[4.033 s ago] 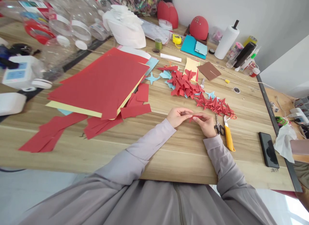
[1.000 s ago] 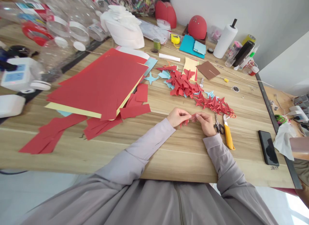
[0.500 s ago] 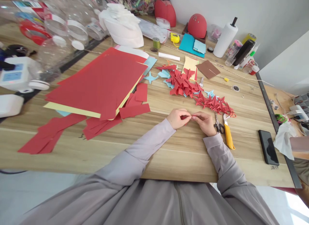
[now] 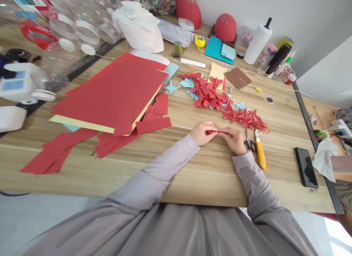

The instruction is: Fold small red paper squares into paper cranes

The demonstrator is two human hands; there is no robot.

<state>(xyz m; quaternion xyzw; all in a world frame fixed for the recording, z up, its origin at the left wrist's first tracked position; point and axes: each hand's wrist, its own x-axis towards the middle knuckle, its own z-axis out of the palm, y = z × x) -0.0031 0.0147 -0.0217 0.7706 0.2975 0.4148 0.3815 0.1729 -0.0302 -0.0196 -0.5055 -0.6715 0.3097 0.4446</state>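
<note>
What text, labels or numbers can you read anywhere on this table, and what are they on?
None can be read.
Clear plastic bottles: coloured labels, print blurred.
White device: blue panel, marks too small.
Table: small dark print on its surface below the black phone, too small to read.
Bottles by the paper roll: labels too small.
Red folded paper between left hand and right hand: unprinted.

Paper-strewn wooden table

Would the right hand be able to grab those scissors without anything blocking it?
Probably yes. The scissors lie on the table right beside the right hand, with nothing between, though that hand now pinches the folded red paper.
</note>
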